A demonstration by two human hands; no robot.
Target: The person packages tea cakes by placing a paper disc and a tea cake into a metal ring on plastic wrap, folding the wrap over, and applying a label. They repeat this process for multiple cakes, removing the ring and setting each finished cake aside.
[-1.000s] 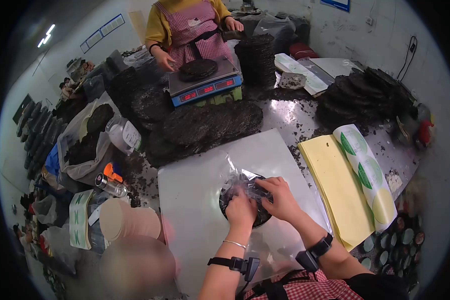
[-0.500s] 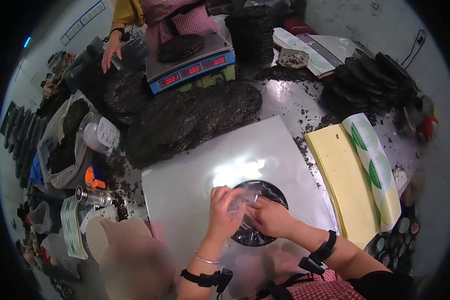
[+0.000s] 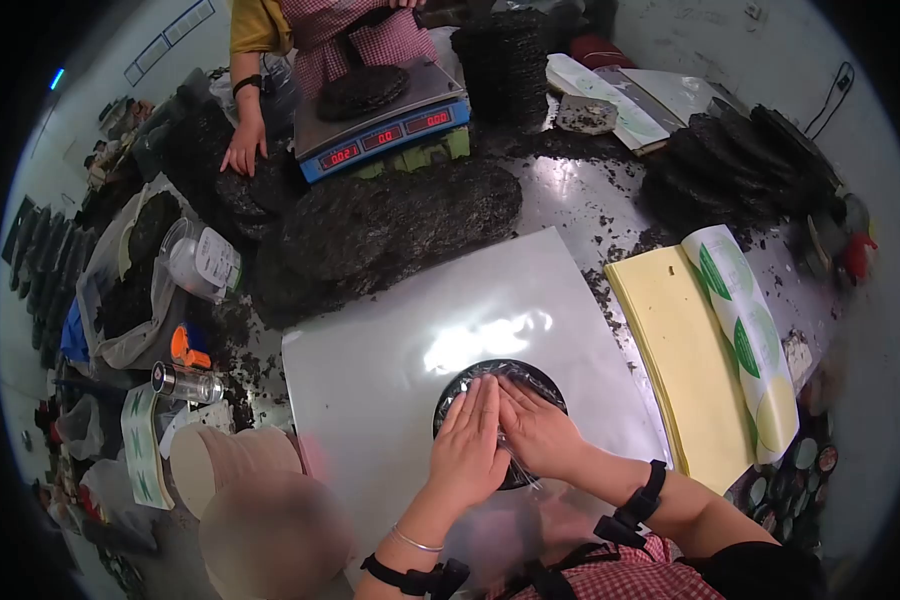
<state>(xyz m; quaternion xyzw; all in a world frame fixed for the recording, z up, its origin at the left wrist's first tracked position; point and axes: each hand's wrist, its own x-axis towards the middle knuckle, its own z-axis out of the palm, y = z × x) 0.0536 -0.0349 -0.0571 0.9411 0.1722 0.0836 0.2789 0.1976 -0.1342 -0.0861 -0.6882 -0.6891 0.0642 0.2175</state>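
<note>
A round black cake (image 3: 452, 392), which looks like dried seaweed, lies in clear plastic film on a smooth silvery sheet (image 3: 370, 380). My left hand (image 3: 470, 445) rests flat on the wrapped cake, its fingers stretched out and pointing away from me. Beside it, my right hand (image 3: 542, 435) also lies flat on the film with straight fingers, and the two hands meet near the middle. Much of the cake is hidden under them. A gathered bit of film shows below my hands at the near edge.
Across the table, a co-worker's hand (image 3: 245, 145) touches dark cakes beside a blue scale (image 3: 385, 140) bearing one cake. Dark slabs (image 3: 400, 225) lie beyond my sheet. Yellow paper (image 3: 670, 350) and a green-white roll (image 3: 745, 340) are right; round cardboard discs (image 3: 235, 460) and a glass jar (image 3: 187, 383) left.
My hands were gathering loose film above the cake; now both lie flat, pressed on it. The co-worker's hand has moved down and right onto the dark cakes.
</note>
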